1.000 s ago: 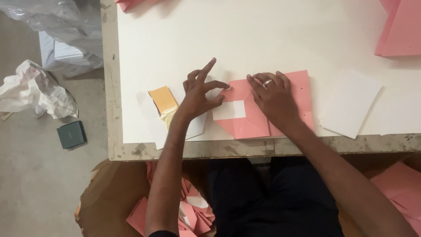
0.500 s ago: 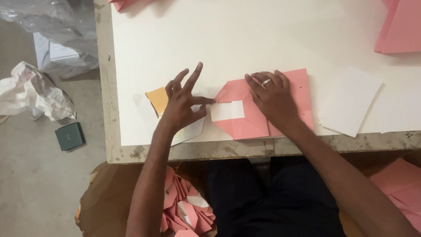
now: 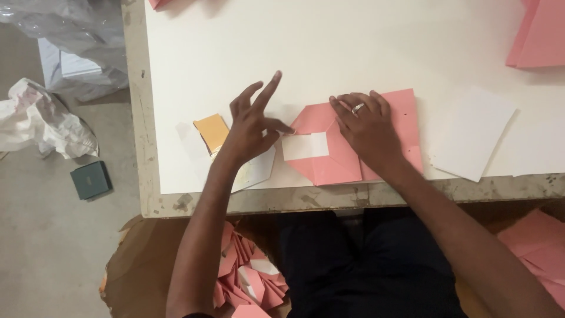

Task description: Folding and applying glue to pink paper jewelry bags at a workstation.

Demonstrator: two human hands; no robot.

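Note:
A pink paper envelope (image 3: 341, 154) lies partly folded near the front edge of the white table (image 3: 329, 47), with a white label (image 3: 305, 146) on its left flap. My right hand (image 3: 368, 126), wearing a ring, lies flat on the envelope's middle and pins it down. My left hand (image 3: 252, 121) is just left of the envelope, thumb and one finger pinched at the label's left end, the other fingers spread and raised. A small orange card (image 3: 212, 132) lies left of that hand, on white sheets.
White paper sheets (image 3: 474, 138) lie right of the envelope; a pink paper stack (image 3: 538, 35) sits at the far right. A cardboard box of folded pink envelopes (image 3: 250, 280) stands below the table. Crumpled paper (image 3: 41, 121) and a dark green box (image 3: 90, 179) lie on the floor.
My left hand drew back left off the envelope, then returned to pinch the label's left end with fingers raised. My right hand has stayed pressed on the envelope.

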